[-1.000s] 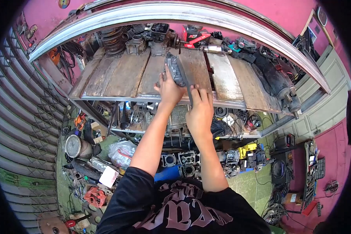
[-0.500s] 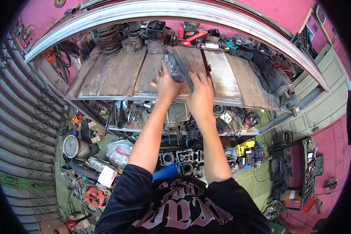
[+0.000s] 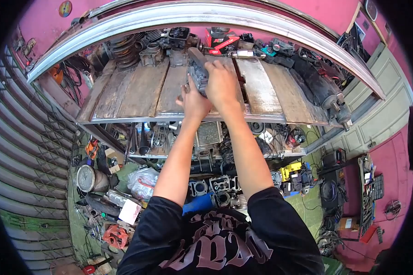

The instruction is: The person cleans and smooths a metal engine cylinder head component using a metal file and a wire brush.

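My left hand (image 3: pixel 195 101) is closed around the lower end of a grey metal engine part (image 3: pixel 195 75), with the index finger stretched along its left side. The part is held above the wooden planks of the bench (image 3: pixel 140 91). Over its right side, my right hand (image 3: pixel 222 86) grips a long, flat dark bar (image 3: pixel 198 57), whose far end sticks out past the fingers. The bar lies against or very close to the part's upper face; the contact itself is covered by my right hand.
A coil spring (image 3: pixel 123 51), engine castings (image 3: pixel 151 56) and a red-and-black box (image 3: pixel 222 41) line the back of the bench. A large dark cylinder (image 3: pixel 314 80) lies at its right end. A metal beam (image 3: pixel 206 13) crosses above. More engine parts (image 3: pixel 220 184) are below.
My right hand has moved up and left with the bar, which now reaches farther beyond the engine part's far end. My left hand keeps its hold on the part.
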Tool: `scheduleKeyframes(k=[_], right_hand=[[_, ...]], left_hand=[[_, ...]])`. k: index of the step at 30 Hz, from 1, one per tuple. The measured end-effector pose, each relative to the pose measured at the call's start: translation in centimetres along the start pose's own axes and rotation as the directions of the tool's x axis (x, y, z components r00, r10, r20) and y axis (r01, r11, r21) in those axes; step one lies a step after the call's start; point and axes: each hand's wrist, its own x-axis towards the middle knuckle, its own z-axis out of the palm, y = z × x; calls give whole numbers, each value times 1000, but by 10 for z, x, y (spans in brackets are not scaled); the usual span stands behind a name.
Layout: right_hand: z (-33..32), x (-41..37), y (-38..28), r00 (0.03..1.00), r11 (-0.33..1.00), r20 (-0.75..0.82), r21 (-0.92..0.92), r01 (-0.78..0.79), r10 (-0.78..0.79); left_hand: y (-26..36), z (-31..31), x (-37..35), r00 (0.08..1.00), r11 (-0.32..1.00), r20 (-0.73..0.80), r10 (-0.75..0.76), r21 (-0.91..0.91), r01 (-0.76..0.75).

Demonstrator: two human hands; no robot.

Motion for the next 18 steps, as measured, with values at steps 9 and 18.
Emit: scheduleKeyframes(k=[9,18], right_hand=[[-76,-106,-12,975,948,-25,241,-207,219],[-42,-133,30,911,885,-144,336,-322,387]], left_hand=[[11,-12,-11,998,998,18,-57,6,57],[-2,-26,-10,992,996,98,75,47,-80]])
